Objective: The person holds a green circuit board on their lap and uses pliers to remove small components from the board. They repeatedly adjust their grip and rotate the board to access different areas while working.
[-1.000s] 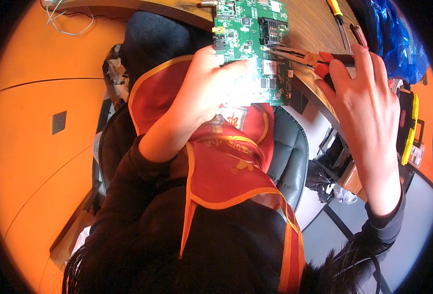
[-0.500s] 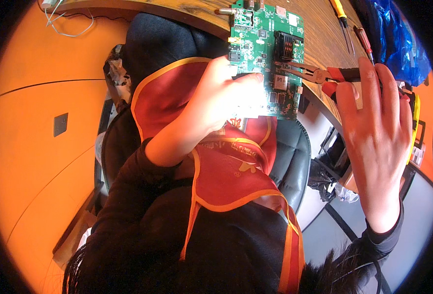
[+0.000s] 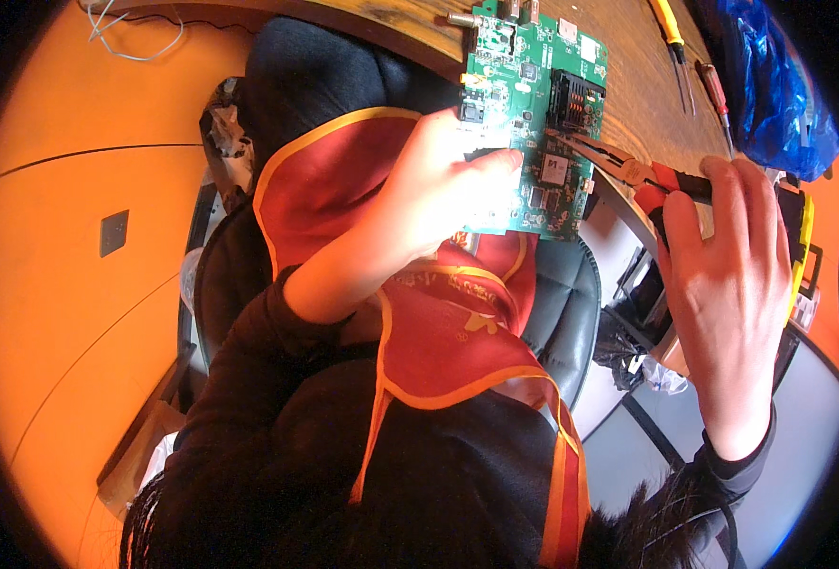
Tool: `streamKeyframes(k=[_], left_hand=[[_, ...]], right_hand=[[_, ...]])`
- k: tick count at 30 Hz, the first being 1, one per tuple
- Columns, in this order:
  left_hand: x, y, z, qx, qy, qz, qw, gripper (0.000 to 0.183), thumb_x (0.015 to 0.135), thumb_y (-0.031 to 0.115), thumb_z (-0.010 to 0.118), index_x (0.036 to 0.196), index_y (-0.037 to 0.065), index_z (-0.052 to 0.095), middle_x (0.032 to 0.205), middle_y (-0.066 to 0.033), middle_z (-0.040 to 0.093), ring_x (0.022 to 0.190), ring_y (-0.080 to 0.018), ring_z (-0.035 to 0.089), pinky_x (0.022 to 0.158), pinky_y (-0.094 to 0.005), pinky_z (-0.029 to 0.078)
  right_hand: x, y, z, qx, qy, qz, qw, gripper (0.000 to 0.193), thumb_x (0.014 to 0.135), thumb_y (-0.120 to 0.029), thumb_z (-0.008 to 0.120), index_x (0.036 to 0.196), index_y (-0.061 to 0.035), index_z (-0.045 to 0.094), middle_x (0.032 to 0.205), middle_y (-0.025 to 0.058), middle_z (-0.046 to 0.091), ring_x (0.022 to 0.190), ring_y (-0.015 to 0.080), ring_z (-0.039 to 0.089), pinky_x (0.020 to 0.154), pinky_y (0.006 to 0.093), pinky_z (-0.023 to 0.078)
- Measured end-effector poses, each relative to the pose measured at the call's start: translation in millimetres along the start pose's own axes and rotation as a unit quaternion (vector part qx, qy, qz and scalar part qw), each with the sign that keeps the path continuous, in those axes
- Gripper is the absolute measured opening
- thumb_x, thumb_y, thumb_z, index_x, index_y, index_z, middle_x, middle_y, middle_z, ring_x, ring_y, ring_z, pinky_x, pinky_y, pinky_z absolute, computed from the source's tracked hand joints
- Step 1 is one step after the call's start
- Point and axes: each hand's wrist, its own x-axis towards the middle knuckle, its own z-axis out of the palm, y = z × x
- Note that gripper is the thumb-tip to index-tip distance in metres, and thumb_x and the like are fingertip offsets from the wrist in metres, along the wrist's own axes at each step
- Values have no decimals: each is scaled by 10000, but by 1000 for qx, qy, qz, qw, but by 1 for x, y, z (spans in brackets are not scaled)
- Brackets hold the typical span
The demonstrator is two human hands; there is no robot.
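Note:
A green circuit board [image 3: 533, 104] is gripped at its left edge by my left hand [image 3: 438, 190], which glare partly washes out. My left thumb lies across the board's face, and metal connectors stick out at its far end. The fingers of my right hand [image 3: 728, 237] are wrapped round the red and black handles of long-nose pliers [image 3: 623, 169]. The pliers' jaws reach over the board between a black slotted socket [image 3: 576, 100] and a square silver chip [image 3: 553, 170]. Whether the tips pinch a part is too small to tell.
The board is held over the edge of a wooden table [image 3: 647, 85]. On the table lie a yellow-handled tool [image 3: 666, 21], a red-handled screwdriver [image 3: 713, 85] and a blue plastic bag [image 3: 780, 95]. A dark chair [image 3: 563, 313] is below, and a thin white cable [image 3: 139, 49] hangs at far left.
The board has shifted slightly right and toward me with my left hand. The pliers have tilted more, their handles lower, and my right fingers have drawn in closer round them.

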Motion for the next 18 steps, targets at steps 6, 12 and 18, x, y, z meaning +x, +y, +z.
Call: streamKeyframes(k=[6, 12, 18], left_hand=[[2, 1, -3, 36, 26, -26, 999, 175, 778, -28, 570, 952, -5, 582, 838, -32, 614, 732, -104, 579, 652, -245, 475], [5, 4, -5, 45, 25, -42, 998, 181, 774, -25, 580, 952, -3, 595, 828, -37, 626, 714, -108, 585, 629, -245, 479], [6, -1, -5, 79, 42, -40, 995, 186, 782, -21, 574, 967, -7, 596, 830, -43, 639, 707, -105, 596, 633, -241, 487]], right_hand=[[2, 3, 7, -7, 17, -31, 999, 206, 621, -63, 682, 787, -34, 564, 1024, 113, 554, 1000, 267, 533, 838, 364, 459], [3, 6, 10, -31, 37, -44, 998, 188, 651, -106, 675, 781, -38, 558, 1029, 127, 552, 971, 275, 548, 831, 353, 461], [0, -4, 9, -5, -19, 8, 1000, 175, 672, -127, 670, 798, -62, 568, 997, 117, 535, 909, 247, 555, 765, 328, 473]])
